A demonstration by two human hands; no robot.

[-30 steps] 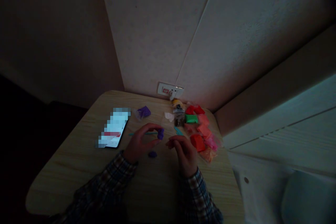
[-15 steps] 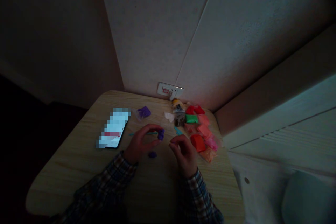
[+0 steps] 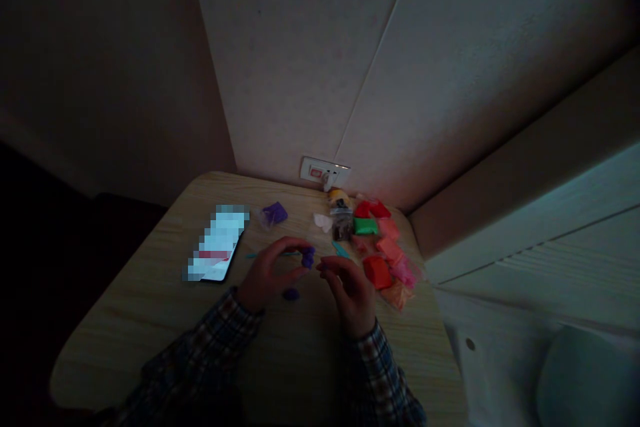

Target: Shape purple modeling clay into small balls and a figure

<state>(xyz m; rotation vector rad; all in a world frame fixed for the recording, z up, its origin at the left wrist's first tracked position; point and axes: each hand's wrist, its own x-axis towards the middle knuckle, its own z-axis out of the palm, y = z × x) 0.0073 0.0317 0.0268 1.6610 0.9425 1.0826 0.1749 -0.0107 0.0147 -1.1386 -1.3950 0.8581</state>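
Between the thumb and fingers of my left hand (image 3: 267, 273) is a small lumpy piece of purple modelling clay (image 3: 307, 257). Just to its right, my right hand (image 3: 351, 290) is closed in a pinch, and a tiny dark purple bit seems to show at its fingertips, too small to name surely. On the table below the left fingers lies another purple clay lump (image 3: 291, 294). A thin turquoise stick (image 3: 251, 255) passes behind the left hand. Beyond the right hand rests a turquoise clay tool (image 3: 341, 249).
A lit phone (image 3: 217, 243) lies on the wooden table (image 3: 125, 307) at left. A bagged purple clay block (image 3: 275, 213) is farther back. Several clay packets, among them a green one (image 3: 365, 226) and a red one (image 3: 377, 271), crowd the right side. A wall socket (image 3: 325, 171) is behind.
My right hand's fingertips have moved slightly left, closer to the purple clay, and have parted a little. The left hand has barely shifted.
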